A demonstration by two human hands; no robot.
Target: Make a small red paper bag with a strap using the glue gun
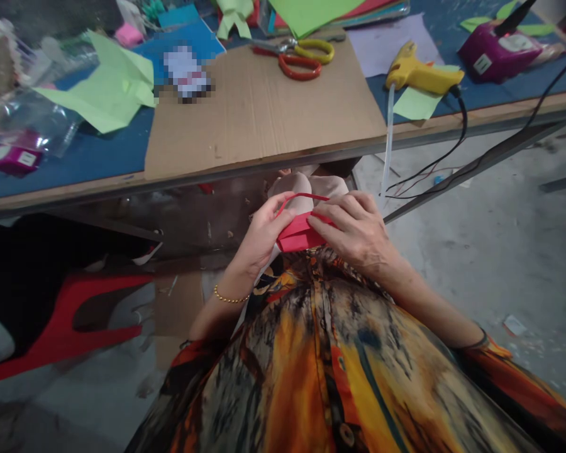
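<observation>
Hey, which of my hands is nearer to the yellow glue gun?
Your right. The right hand, at the red piece's right side, is nearer you and slightly left of the yellow glue gun; the left hand is farther left.

I see the right hand (pixel 356 229) hiding one end of the red folded piece (pixel 299 239). A pale object (pixel 186 72) on the table (pixel 94 156) blurs into blocks; the far green sheet (pixel 306 14) runs out of view.

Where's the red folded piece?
Central in the head view, the red folded piece is held between left hand and right hand, in front of the table.
</observation>
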